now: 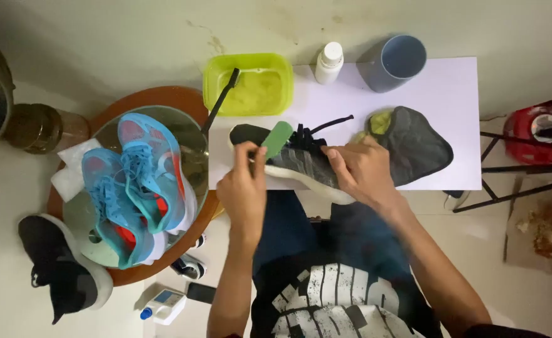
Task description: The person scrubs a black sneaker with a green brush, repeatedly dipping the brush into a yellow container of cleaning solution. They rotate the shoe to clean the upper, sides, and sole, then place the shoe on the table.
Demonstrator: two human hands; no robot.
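Left hand (246, 181) is closed on a green brush (278, 139), its head set against the dark grey shoe (301, 164). Further left, a blue pair of shoes (135, 181) is stacked on a round glass-topped stool (191, 147), with a black shoe (63, 269) on the floor beside it. The grey shoe is held over the lap, at the near edge of a white sheet (451, 112). Right hand (363, 172) is clamped over its midsection. Behind: yellow-green tub (249, 84), white bottle (329, 62), grey cup (398, 62), dark cloth (416, 147).
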